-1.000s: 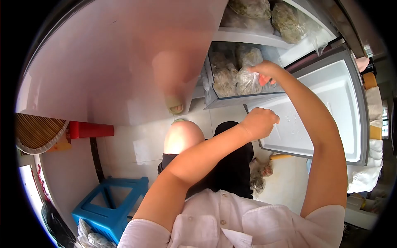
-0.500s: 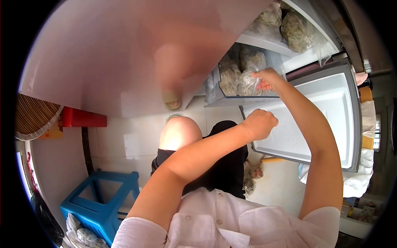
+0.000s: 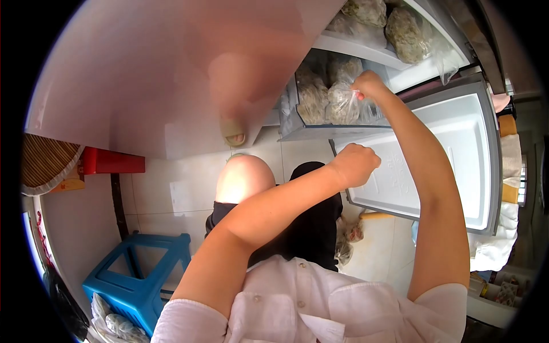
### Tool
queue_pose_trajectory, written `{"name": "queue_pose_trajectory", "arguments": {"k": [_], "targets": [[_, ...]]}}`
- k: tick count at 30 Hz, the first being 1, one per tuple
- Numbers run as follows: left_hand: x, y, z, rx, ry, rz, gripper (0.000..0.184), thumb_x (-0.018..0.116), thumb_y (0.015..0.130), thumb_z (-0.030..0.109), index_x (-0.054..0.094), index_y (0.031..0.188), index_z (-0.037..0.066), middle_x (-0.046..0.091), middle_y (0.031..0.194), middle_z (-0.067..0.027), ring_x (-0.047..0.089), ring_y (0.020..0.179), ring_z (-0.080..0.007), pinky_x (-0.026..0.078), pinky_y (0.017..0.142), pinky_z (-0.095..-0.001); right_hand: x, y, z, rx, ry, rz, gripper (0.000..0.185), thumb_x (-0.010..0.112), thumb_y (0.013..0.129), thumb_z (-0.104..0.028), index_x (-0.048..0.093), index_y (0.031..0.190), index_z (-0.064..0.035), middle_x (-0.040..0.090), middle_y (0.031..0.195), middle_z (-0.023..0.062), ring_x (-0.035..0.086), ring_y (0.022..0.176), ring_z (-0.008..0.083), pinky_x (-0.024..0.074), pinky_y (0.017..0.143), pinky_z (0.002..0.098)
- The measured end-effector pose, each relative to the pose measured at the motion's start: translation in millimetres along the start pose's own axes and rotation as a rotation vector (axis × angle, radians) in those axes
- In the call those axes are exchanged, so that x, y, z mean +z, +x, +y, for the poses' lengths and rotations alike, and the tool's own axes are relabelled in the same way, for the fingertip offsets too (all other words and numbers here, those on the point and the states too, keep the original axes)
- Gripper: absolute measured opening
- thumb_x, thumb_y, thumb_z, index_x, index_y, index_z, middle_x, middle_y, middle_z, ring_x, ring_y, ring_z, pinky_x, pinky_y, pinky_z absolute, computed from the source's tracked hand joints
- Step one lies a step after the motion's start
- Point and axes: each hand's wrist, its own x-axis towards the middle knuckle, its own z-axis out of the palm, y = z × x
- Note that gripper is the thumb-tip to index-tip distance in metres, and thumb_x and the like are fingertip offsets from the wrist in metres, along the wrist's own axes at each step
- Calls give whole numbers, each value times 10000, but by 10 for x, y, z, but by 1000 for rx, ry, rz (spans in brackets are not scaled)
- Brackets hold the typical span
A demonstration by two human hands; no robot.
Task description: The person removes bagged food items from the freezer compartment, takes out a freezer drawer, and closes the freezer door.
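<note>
My right hand (image 3: 370,87) is closed on the gathered top of a clear plastic bag (image 3: 343,106) of pale, lumpy food. This bag sits in a pulled-out freezer drawer (image 3: 326,133), beside other filled plastic bags (image 3: 311,100). Below the drawer, in front of the open freezer door (image 3: 452,163), my left hand (image 3: 357,164) hangs in a loose fist above my knee. No item shows at its fingers; the palm side is hidden.
More filled bags (image 3: 407,37) lie in the compartment above. A blue plastic stool (image 3: 128,286) stands at the lower left, near a red box (image 3: 117,160). Several bagged items (image 3: 346,240) lie on the floor by my leg. A glossy panel (image 3: 171,74) fills the upper left.
My right hand has shifted slightly up and its fingers have closed tighter around the bag's top. My left hand stays nearly where it was; the whole view has moved a little.
</note>
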Motion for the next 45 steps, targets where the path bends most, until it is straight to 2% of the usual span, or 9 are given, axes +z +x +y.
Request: {"name": "queue_pose_trajectory", "arguments": {"k": [7, 12, 19, 24, 30, 36, 39, 42, 45], "targets": [[-66, -8, -44, -14, 34, 14, 148, 553, 682, -15, 652, 782, 30, 651, 802, -157, 650, 795, -315, 502, 704, -387, -46, 26, 20, -85, -51, 430, 302, 676, 680, -266, 668, 799, 12, 684, 741, 146, 668, 757, 290, 499, 711, 380], [-35, 40, -80, -6, -64, 176, 131, 556, 673, -9, 652, 747, 41, 654, 784, -162, 652, 772, -315, 505, 695, -383, -80, -332, -63, -361, -80, 400, 220, 672, 651, -210, 630, 773, -33, 644, 736, 184, 631, 737, 355, 489, 700, 415], [-137, 15, -43, -75, -28, 9, 245, 554, 683, 7, 686, 883, 58, 669, 860, -149, 647, 833, -319, 506, 743, -388, -209, -644, -38, -723, -143, 653, 143, 603, 680, -89, 598, 819, -56, 605, 689, 188, 590, 659, 394, 481, 596, 413], [-86, 15, -61, -166, -228, 129, 360, 575, 699, 74, 651, 1051, 67, 662, 994, -142, 616, 967, -323, 493, 829, -380, -483, -976, -109, -733, -60, 504, 139, 611, 700, -58, 631, 836, -35, 573, 624, 119, 539, 512, 198, 460, 544, 288], [-112, 93, -105, -276, -603, -8, 612, 679, 696, 215, 509, 1256, 35, 622, 1128, -132, 599, 1009, -288, 481, 866, -348, -665, -1184, -257, -827, -62, 431, 111, 599, 714, -22, 619, 823, -13, 539, 597, 85, 451, 512, 112, 407, 515, 247], [-168, 134, -122, -451, -1157, -104, 861, 744, 693, 251, 319, 1388, -26, 548, 1246, -130, 545, 1111, -252, 444, 922, -335, -1058, -1842, -307, -699, 41, 408, 93, 597, 711, 6, 599, 803, -13, 512, 634, -38, 414, 582, 21, 358, 521, 192], [-202, 92, -22, -466, -1372, 47, 927, 775, 677, 261, 281, 1413, -10, 519, 1276, -141, 518, 1149, -253, 412, 970, -358, -1219, -2373, -158, -640, 180, 463, 105, 590, 720, 20, 599, 816, -20, 532, 721, -63, 436, 622, 1, 357, 536, 171], [-116, 125, 13, -305, -1662, -1, 870, 792, 680, 251, 346, 1384, 1, 535, 1258, -141, 510, 1160, -242, 382, 1004, -367, -1290, -2971, 164, -545, 388, 508, 136, 576, 732, 32, 594, 856, -20, 531, 787, -56, 457, 646, -5, 361, 552, 157], [-209, 2, 183, -24, -1675, -286, 754, 784, 708, 235, 424, 1332, 14, 565, 1219, -128, 522, 1149, -227, 393, 1002, -375, -1159, -3503, 632, -357, 756, 497, 205, 551, 757, 16, 587, 959, 12, 555, 810, -10, 482, 625, 16, 366, 559, 141]]}}
